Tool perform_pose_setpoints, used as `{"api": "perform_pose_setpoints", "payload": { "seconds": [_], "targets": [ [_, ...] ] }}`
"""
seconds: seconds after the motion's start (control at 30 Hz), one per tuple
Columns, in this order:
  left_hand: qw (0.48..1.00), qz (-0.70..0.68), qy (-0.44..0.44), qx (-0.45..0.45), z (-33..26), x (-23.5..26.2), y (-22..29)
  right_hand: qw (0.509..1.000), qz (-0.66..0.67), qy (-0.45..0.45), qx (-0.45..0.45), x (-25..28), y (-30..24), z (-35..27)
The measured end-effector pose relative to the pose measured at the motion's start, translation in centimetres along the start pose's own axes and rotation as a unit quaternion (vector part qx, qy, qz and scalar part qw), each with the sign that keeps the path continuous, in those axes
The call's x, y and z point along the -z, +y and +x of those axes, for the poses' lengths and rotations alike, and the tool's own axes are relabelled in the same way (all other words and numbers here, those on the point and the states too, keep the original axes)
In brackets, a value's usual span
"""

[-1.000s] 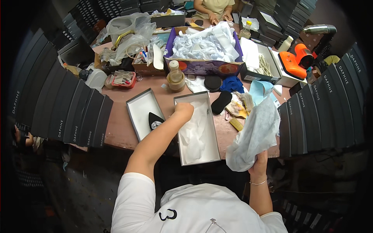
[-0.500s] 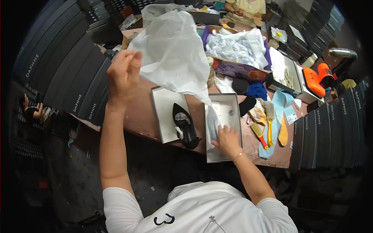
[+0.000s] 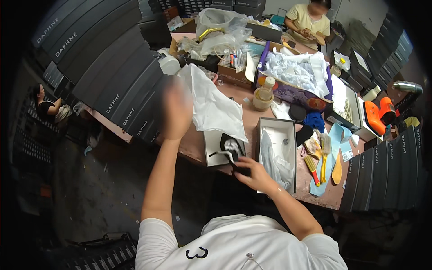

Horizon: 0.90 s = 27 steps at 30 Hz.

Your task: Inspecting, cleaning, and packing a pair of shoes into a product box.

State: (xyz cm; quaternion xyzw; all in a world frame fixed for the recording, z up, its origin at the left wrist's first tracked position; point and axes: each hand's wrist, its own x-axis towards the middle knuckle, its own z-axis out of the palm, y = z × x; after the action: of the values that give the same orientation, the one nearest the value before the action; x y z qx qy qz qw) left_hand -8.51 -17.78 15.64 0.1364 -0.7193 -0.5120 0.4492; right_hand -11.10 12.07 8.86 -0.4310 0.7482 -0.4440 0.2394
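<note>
The fingers of the right hand (image 3: 255,173) are clamped on a black shoe (image 3: 232,155) at its near end, at the front edge of the small open box (image 3: 211,150) in which the shoe lies. The fingers of the left hand (image 3: 176,112) are raised and blurred; they appear to be closed on the edge of a white sheet of tissue paper (image 3: 211,101), which hangs from that hand down over the small box. Just right of the shoe stands a larger open shoe box (image 3: 276,157) lined with white paper. Both boxes sit near the front edge of the pink bench (image 3: 238,101). Right of the larger box lie a red-and-yellow brush (image 3: 315,168) and a pale blue insole (image 3: 333,150). Beyond the boxes stands a capped jar (image 3: 264,94). Stacks of dark boxes (image 3: 108,76) flank the bench on the left. A second person (image 3: 310,20) sits at the far end.
</note>
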Motion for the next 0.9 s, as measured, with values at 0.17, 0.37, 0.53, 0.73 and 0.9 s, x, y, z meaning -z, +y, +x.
{"api": "perform_pose_setpoints", "payload": {
  "seconds": [0.17,0.37,0.53,0.73,0.9],
  "targets": [
    [0.93,-0.277,-0.001,0.239,3.2,1.4,-7.5,0.957,0.267,-0.032,-0.109,7.1,-4.3,-11.5],
    [0.982,-0.068,-0.14,-0.111,6.9,-9.5,5.0,0.947,0.285,0.13,-0.075,10.6,-8.4,-17.0],
    [0.862,0.051,-0.435,-0.254,0.0,-15.2,10.7,0.942,0.267,0.202,0.031,12.4,-8.4,-18.7],
    [0.94,0.167,-0.273,-0.118,-7.8,-10.1,4.7,0.941,0.296,0.162,-0.034,12.4,-7.8,-20.2],
    [0.953,0.233,-0.123,-0.151,-11.5,-6.4,7.6,0.925,0.369,0.061,-0.073,10.9,-7.7,-14.8]
  ]
}}
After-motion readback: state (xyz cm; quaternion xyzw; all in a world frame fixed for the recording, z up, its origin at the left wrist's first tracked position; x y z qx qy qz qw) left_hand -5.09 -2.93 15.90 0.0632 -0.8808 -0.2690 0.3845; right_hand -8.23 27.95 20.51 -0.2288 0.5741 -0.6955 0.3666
